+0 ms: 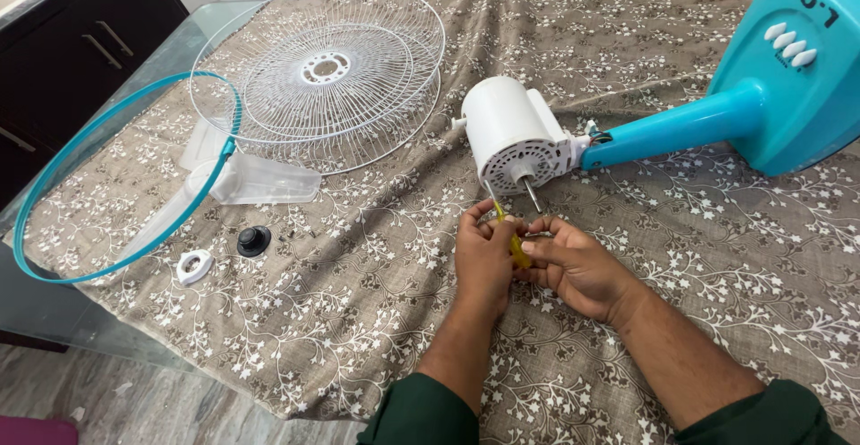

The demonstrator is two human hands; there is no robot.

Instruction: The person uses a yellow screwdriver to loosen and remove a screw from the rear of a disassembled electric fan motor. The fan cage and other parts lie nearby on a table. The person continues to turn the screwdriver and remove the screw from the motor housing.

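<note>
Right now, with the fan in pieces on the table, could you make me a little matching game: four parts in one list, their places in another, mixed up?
Parts:
1. white wire guard
2. teal ring
3. black knob
4. yellow screwdriver

Places:
A. in the grip of both hands, tip up at the white motor housing
B. on the cloth beside a small white nut
C. hanging partly over the table's left edge
D. flat on the cloth at the far left of the motor

Pairs: 1-D, 2-C, 3-B, 4-A
</note>
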